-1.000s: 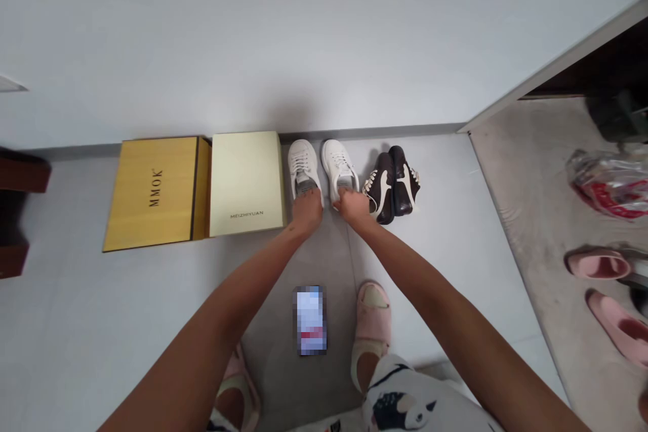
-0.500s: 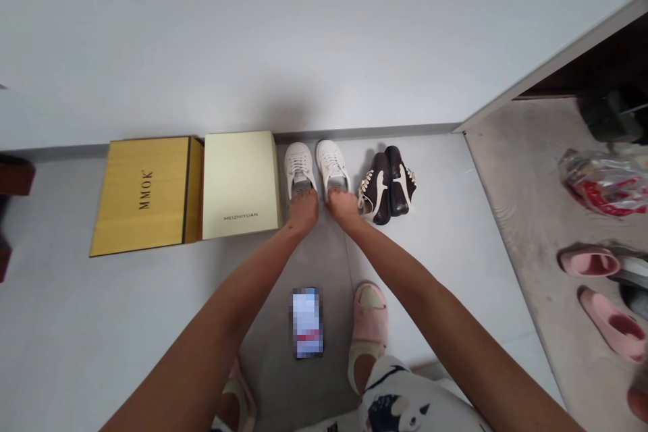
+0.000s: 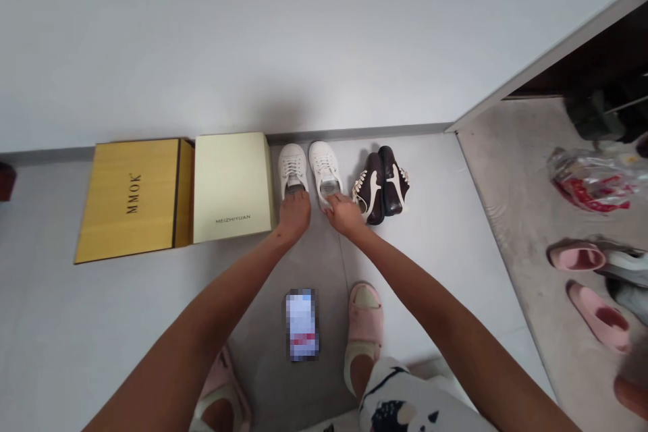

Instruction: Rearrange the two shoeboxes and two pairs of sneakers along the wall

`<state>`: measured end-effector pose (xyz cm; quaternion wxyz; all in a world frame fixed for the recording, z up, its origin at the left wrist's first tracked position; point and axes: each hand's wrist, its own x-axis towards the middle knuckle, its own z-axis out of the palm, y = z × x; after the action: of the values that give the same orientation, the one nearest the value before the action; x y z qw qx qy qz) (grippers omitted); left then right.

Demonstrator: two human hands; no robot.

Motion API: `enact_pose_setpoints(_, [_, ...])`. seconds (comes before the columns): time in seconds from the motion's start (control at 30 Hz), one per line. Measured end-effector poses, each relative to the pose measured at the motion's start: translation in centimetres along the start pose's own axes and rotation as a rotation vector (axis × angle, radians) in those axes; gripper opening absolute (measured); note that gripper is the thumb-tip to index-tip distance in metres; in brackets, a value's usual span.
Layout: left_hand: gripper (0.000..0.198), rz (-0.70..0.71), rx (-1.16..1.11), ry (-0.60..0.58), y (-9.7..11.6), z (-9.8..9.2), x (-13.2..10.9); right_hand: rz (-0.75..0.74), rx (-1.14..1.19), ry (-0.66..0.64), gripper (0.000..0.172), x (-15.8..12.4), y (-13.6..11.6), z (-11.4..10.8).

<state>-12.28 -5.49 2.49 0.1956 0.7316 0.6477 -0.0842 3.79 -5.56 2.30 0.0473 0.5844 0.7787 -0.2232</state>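
Note:
Two white lace-up sneakers stand side by side on the floor, toes toward the wall. My left hand (image 3: 295,213) is closed on the heel of the left white sneaker (image 3: 292,163), its fingertips in the shoe's opening. At the heel of the right white sneaker (image 3: 324,160), my right hand (image 3: 345,214) has its fingers at the collar and its thumb below, in a pinch. Just right of it, a pair of dark brown sneakers (image 3: 373,179) with cream stripes and laces lies tipped on its side, soles together.
Left of the white sneakers are a cream shoebox (image 3: 233,182) and a yellow shoebox (image 3: 129,216), against the wall (image 3: 304,34). A phone (image 3: 302,324) lies near my slippered feet. At the right, beyond the floor edge, are pink slippers (image 3: 600,320) and a plastic bag (image 3: 595,179).
The view has shifted slightly, so most things appear further left. My right hand has drawn back a little to the right, with its fingers looser at the heel. The sneakers have hardly moved.

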Motion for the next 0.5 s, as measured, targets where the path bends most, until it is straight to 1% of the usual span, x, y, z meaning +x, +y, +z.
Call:
enact_pose_setpoints(0.07, [0.034,0.085,0.002,0.035,1.0,-0.2,-0.9,-0.029,0.073,0.126,0.037,-1.3,2.1,-0.4])
enact_pose_setpoints(0.13, [0.033,0.182,-0.038,0.024,2.7,0.1,-2.1,0.017,0.151,0.285,0.037,-2.6,5.3,-1.0])
enact_pose_setpoints(0.2, [0.034,0.248,-0.125,-0.032,4.9,1.1,-3.0,0.166,0.213,0.448,0.037,-3.8,9.4,-1.4])
enact_pose_setpoints(0.23, [0.037,0.26,-0.181,-0.061,6.1,1.8,-3.3,0.268,0.235,0.509,0.038,-4.3,11.5,-1.4])
enact_pose_setpoints(0.27, [0.042,0.26,-0.241,-0.085,7.3,2.6,-3.5,0.383,0.254,0.543,0.039,-4.7,13.5,-1.4])
enact_pose_setpoints(0.3, [0.047,0.25,-0.303,-0.101,8.4,3.5,-3.4,0.488,0.287,0.536,0.041,-5.0,15.4,-1.2])
enact_pose_setpoints(0.33, [0.053,0.235,-0.363,-0.108,9.4,4.5,-3.1,0.573,0.342,0.494,0.042,-5.2,17.0,-0.9])
enact_pose_setpoints(0.37, [0.058,0.214,-0.421,-0.105,10.3,5.4,-2.6,0.625,0.421,0.431,0.043,-5.4,18.3,-0.4])
enact_pose_setpoints(0.4, [0.06,0.195,-0.473,-0.096,11.1,6.2,-2.0,0.644,0.515,0.36,0.043,-5.4,19.3,0.0])
enact_pose_setpoints(0.43, [0.058,0.179,-0.518,-0.086,11.7,7.0,-1.2,0.63,0.619,0.296,0.042,-5.5,19.9,0.5])
enact_pose_setpoints(0.5, [0.049,0.145,-0.573,-0.064,12.7,8.3,0.3,0.551,0.797,0.224,0.042,-5.5,20.5,1.5])
